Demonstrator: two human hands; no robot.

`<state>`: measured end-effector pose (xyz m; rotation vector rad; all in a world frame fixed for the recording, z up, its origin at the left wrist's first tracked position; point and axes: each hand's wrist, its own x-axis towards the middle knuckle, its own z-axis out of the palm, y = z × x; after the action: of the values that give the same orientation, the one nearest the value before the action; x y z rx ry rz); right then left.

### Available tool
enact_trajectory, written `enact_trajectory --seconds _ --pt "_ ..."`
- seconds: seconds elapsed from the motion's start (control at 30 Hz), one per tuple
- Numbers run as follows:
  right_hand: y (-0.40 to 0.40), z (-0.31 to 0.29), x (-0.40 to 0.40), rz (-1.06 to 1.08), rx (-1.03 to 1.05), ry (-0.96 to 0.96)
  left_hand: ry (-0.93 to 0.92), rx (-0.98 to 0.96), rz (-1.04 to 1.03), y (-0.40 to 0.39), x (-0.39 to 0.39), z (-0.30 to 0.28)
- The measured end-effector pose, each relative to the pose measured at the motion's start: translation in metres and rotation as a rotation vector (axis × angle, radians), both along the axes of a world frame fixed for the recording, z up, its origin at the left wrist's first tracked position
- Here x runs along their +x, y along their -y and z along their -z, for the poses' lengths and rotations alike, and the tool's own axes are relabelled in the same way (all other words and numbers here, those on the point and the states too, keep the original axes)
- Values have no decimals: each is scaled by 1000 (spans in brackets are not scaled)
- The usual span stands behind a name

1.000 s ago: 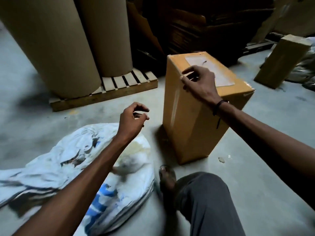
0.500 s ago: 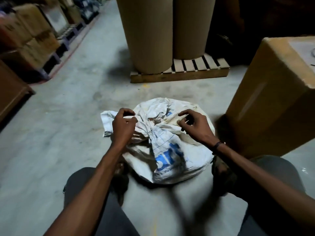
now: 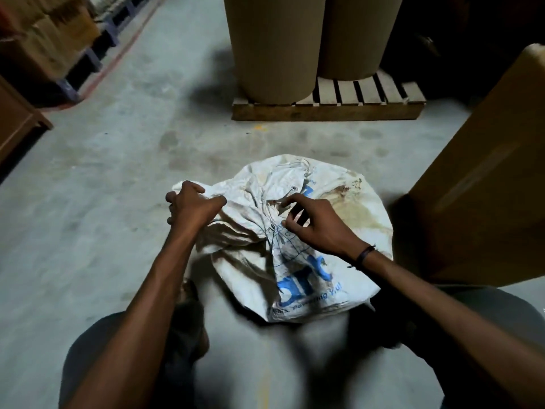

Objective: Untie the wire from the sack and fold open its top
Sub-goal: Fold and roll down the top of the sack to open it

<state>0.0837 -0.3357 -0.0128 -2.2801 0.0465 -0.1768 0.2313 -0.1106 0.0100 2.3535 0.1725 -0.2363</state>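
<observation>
On your far left, stacked boxes [image 3: 44, 39] sit on dark pallets along the edge of the concrete floor [image 3: 103, 202]. Your left hand [image 3: 191, 206] comes next: its fingers are curled tight around a bunch of the sack's loose top at the left edge. The sack [image 3: 324, 276] lies on the floor between your knees, white and stained, with blue print on its near side, its neck gathered into a twist at the middle. Any wire on that neck is too small to make out. Behind it, two big cardboard rolls [image 3: 274, 45] stand on a wooden pallet [image 3: 327, 110]. Your right hand [image 3: 318, 225] hovers over the twisted neck with fingers bent and spread; whether the fingertips pinch anything I cannot tell. A dark band [image 3: 364, 255] circles that wrist. At far right, a tall brown box [image 3: 477, 178] stands just beside the sack.
</observation>
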Motion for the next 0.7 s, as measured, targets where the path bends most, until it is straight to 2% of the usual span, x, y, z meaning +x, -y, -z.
enact_trajectory --seconds 0.1,0.27,0.33,0.4,0.47,0.57,0.7 --pt "10 2 6 -64 -86 -16 -43 57 88 4 11 8" --pt "26 -4 6 -88 -224 31 84 279 -7 2 18 11" --pt "29 -6 3 -88 -233 42 -30 221 40 -8 24 10" --pt "33 -6 -2 -91 -244 47 -143 50 76 -15 24 9" --pt "34 -7 -10 -96 -246 48 -35 1 83 -17 14 6" --pt "31 -9 -23 -81 -193 51 266 49 143 -14 -13 0" --pt "19 -17 -39 20 -39 100 510 -18 202 7 -61 -11"
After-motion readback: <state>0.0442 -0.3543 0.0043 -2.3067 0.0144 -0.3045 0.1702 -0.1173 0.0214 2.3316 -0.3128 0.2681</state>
